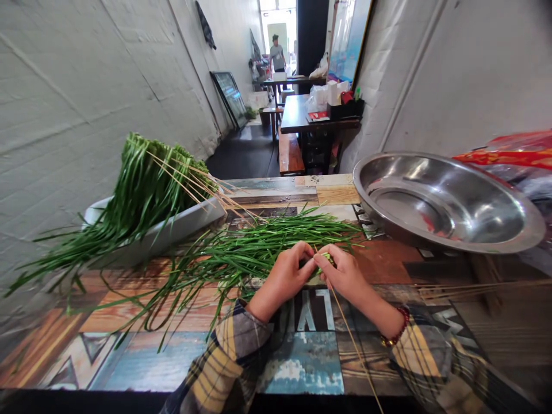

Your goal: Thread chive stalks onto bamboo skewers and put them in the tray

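Note:
My left hand and my right hand meet over the table, both closed in a pinch. Pale green stem ends of garlic chives show between the fingertips. A thin wooden skewer runs from this pinch down toward the table's front edge; its tip pokes up just past the fingers. How the stems sit on the skewer is partly hidden. Behind and left of my hands lies a loose pile of garlic chives. Skewered garlic chives are heaped in a white tray at left, with several bare skewer ends sticking out.
A large steel basin stands on the right, beside red and clear plastic packaging. Several loose skewers lie below it on the patchwork-patterned table. Farther back are another table, a bench and a person.

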Tool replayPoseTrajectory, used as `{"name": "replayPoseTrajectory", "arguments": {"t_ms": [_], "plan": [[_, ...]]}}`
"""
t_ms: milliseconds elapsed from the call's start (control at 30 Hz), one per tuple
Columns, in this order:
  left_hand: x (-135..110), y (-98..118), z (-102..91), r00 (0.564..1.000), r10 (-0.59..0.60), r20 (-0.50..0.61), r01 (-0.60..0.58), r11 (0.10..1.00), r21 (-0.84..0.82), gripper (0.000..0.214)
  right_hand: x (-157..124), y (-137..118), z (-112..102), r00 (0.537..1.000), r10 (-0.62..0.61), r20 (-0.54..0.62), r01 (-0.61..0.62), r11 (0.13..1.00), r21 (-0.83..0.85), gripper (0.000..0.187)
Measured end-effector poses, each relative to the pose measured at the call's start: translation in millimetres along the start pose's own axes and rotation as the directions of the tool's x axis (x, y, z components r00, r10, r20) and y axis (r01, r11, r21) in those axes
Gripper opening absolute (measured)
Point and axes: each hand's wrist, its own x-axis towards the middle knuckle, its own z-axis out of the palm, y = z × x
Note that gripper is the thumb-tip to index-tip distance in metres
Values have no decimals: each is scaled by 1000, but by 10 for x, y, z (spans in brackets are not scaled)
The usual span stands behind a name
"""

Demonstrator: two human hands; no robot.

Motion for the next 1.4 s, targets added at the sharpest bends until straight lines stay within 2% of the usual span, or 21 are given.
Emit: {"name": "replayPoseTrajectory", "arguments": {"t_ms": [133, 267, 400, 600, 767, 933, 1100, 1200, 1300, 1400], "plan": [[21, -54, -72, 997, 24, -78, -23, 1000, 13, 16, 17, 33, 27, 1000, 22, -20, -23, 999, -33, 28], [80, -134, -172, 973, 106, -204, -77, 987, 143, 15, 57, 83, -5, 996, 35, -79, -34, 999, 5, 30], [110, -223, -198, 963, 221, -155, -153, 919, 363, 19, 70, 101, -19, 995, 29, -99, -27, 1000, 14, 31], [78, -178, -217, 978, 195, -74, -101, 752, 651, 20, 39, 56, -7, 997, -18, -81, 19, 1000, 17, 33], [66, -101, -218, 987, 154, -39, -69, 635, 770, 17, 25, 35, 11, 996, -29, -79, 29, 1000, -1, 31], [62, -104, -206, 981, 193, -15, -102, 583, 806, 15, 31, 45, 23, 997, -29, -73, 28, 999, -15, 28], [54, -109, -204, 975, 224, 6, -142, 599, 788, 15, 36, 46, 22, 996, -50, -70, 48, 998, -36, 26], [58, -102, -207, 971, 235, -35, -127, 637, 760, 15, 31, 31, 21, 997, -50, -66, 47, 998, -47, 26], [69, -107, -199, 946, 284, -157, -124, 764, 633, 14, 22, 8, 21, 996, -52, -70, 50, 998, -40, 27], [79, -128, -166, 925, 271, -265, -147, 901, 409, 12, 13, -7, 21, 996, -66, -68, 63, 997, -40, 28]]}}
